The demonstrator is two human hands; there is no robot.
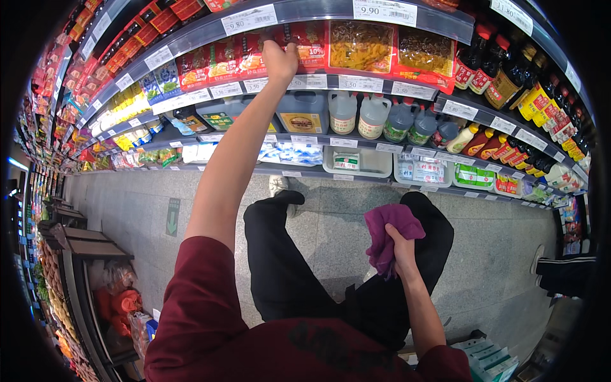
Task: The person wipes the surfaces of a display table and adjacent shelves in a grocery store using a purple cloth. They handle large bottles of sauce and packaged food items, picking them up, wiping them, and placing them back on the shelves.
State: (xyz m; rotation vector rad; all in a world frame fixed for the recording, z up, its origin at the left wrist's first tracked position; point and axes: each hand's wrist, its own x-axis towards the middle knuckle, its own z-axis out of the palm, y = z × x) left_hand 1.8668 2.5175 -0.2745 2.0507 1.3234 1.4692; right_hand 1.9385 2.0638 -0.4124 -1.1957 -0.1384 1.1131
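Note:
My left hand (279, 61) reaches forward to the shelf and is against the row of red food packets (310, 47). Its fingertips are hidden among the packets, so whether it grips one cannot be made out. Over my right knee, my right hand (402, 246) holds a bunched purple cloth (392, 228), with the thumb on top of it. To the right of my left hand, clear-fronted packets of yellow pickled vegetables (361, 47) stand upright in the same row.
Price labels line the shelf edge (310, 82). Below stand large jugs (303, 111) and white plastic bottles (342, 112). Sauce bottles (477, 62) fill the right. Lower down is a white tray (377, 164). Behind me on the left is a produce stand (79, 286); another person's leg (565, 272) shows at right.

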